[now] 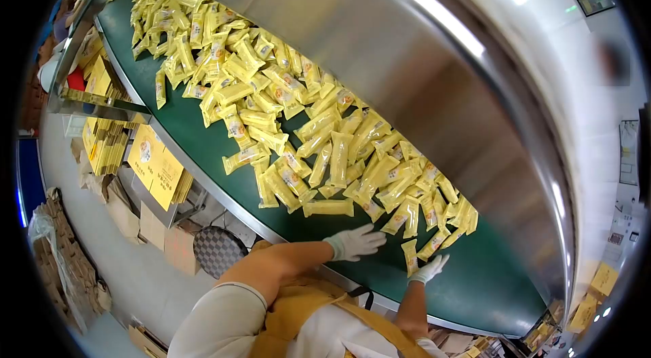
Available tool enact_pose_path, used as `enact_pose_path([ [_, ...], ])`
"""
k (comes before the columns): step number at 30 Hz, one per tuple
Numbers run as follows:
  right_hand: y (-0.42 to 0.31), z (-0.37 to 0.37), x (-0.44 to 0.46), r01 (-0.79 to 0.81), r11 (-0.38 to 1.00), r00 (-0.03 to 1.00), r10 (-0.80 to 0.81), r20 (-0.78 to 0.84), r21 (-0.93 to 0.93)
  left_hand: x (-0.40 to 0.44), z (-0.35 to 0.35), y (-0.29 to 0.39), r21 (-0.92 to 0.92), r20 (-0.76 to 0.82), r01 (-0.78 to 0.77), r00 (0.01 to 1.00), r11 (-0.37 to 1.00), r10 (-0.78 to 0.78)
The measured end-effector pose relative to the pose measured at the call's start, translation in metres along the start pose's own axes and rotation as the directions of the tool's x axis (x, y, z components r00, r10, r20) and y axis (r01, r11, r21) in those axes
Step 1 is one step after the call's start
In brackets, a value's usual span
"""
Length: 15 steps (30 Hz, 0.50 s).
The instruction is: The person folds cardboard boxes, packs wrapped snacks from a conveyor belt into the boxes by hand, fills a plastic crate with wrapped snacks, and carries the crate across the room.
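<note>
A long heap of yellow wrapped snack packets (pixel 339 158) lies on the green conveyor belt (pixel 475 283). My left hand (pixel 356 243), in a white glove, hovers over or rests on the belt's near side with its fingers stretched out and nothing in it. One packet (pixel 329 208) lies just above it, apart from the fingers. My right hand (pixel 429 270), also gloved, is open at the lower right end of the heap. Beside its fingertips stands a single packet (pixel 410 256); whether they touch I cannot tell.
A metal wall (pixel 407 66) rises along the belt's far side. To the left are stacked yellow cartons (pixel 159 165), a round checkered stool (pixel 220 249) and brown cardboard (pixel 64 256) on the floor. Another person (pixel 51 70) is at the far left.
</note>
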State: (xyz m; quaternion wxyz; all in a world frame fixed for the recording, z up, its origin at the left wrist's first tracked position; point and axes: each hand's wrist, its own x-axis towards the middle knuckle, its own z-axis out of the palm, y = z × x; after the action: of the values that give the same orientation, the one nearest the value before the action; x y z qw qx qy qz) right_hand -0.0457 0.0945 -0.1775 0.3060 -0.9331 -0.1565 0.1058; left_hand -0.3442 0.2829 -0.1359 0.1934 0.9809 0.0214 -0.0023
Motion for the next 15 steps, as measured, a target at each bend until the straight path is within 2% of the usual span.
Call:
enact_pose_path([
  [1,-0.009,0.012,-0.017,0.311,0.784,0.95,-0.267,0.16,-0.537,-0.001,0.021,-0.017,-0.057,-0.026,0.021,0.999,0.998,-0.023],
  [2,-0.032,0.036,-0.025,0.182,0.811,0.983,-0.149,0.104,-0.556,-0.004,0.021,-0.033,-0.082,-0.029,0.051,0.998,0.995,-0.054],
  [3,-0.033,0.056,-0.024,0.358,0.795,0.93,-0.352,0.107,-0.49,-0.007,0.02,-0.047,-0.107,-0.032,0.078,0.996,0.991,-0.082],
  [4,-0.037,0.075,-0.024,0.526,0.729,0.835,-0.54,0.106,-0.438,-0.012,0.011,-0.062,-0.016,-0.088,0.065,0.994,0.998,-0.066],
  [5,-0.057,0.086,-0.025,0.622,0.62,0.733,-0.675,0.079,-0.478,-0.016,0.0,-0.077,0.076,-0.145,0.062,0.988,0.995,-0.05],
  [6,-0.077,0.095,-0.032,0.386,0.899,0.922,-0.385,0.05,-0.204,-0.023,-0.011,-0.089,0.097,-0.139,0.055,0.99,0.994,-0.041],
  [7,-0.142,0.098,-0.047,0.043,0.996,0.991,-0.053,0.12,0.08,-0.032,-0.019,-0.1,0.117,-0.133,0.047,0.991,0.992,-0.031],
  [8,-0.139,0.116,-0.044,0.123,0.991,0.984,-0.116,0.136,-0.049,-0.041,-0.023,-0.114,0.11,-0.195,0.056,0.98,0.992,-0.034],
  [9,-0.144,0.137,-0.047,0.223,0.972,0.972,-0.217,0.085,-0.069,-0.05,-0.025,-0.128,0.104,-0.208,0.077,0.977,0.992,-0.054],
  [11,-0.16,0.176,-0.051,0.284,0.95,0.959,-0.279,0.051,-0.131,-0.07,-0.032,-0.159,0.095,-0.23,0.115,0.969,0.989,-0.09],
  [12,-0.146,0.202,-0.046,0.35,0.883,0.936,-0.345,0.07,-0.313,-0.078,-0.043,-0.178,0.184,-0.227,0.117,0.971,0.976,-0.074],
  [13,-0.144,0.222,-0.043,0.474,0.696,0.861,-0.494,0.119,-0.54,-0.088,-0.056,-0.198,0.164,-0.129,0.122,0.986,0.979,-0.102],
  [15,-0.197,0.257,-0.051,0.353,0.897,0.925,-0.377,-0.042,-0.265,-0.1,-0.057,-0.239,0.248,-0.093,0.121,0.991,0.961,-0.101],
])
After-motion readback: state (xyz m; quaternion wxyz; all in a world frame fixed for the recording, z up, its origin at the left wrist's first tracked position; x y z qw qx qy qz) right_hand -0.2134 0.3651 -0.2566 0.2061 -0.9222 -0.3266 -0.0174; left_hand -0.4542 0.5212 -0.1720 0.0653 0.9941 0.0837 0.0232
